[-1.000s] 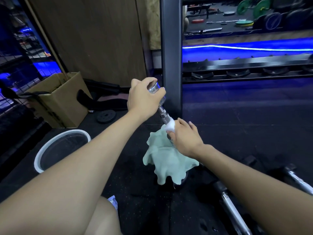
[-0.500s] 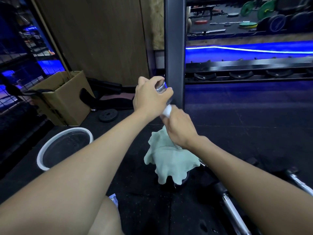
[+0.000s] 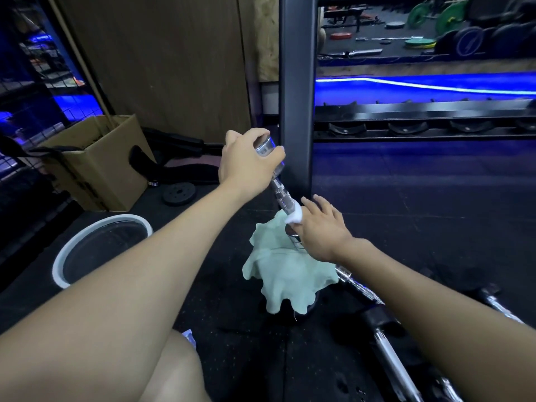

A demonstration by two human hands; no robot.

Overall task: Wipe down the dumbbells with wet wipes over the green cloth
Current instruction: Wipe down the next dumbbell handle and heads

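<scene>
Head view: a person's left hand [image 3: 249, 162] grips the upper chrome end of a dumbbell bar [image 3: 282, 195], fingers curled over its cap, while the right hand [image 3: 320, 232] pinches a white wet wipe [image 3: 294, 216] against the lower part of the shaft, its outer fingers spread. Half a second ago the right hand and wipe sat high on the bar, just under the left hand; they have since slid down to the bar's lower stretch, close above the green cloth [image 3: 285, 269], baring the knurled shaft between the hands. The left hand's hold on the top end has not changed. The bar stands steeply tilted, its long axis running from the top end, up and away from the person, down to the lower end buried in the green cloth, which lies bunched on the black rubber floor [image 3: 420, 204] in front of a dark upright post [image 3: 295, 91]. A white-rimmed bucket [image 3: 100, 246] and a cardboard box [image 3: 101, 163] stand to the left; more chrome bars [image 3: 385, 352] lie on the floor at lower right.
</scene>
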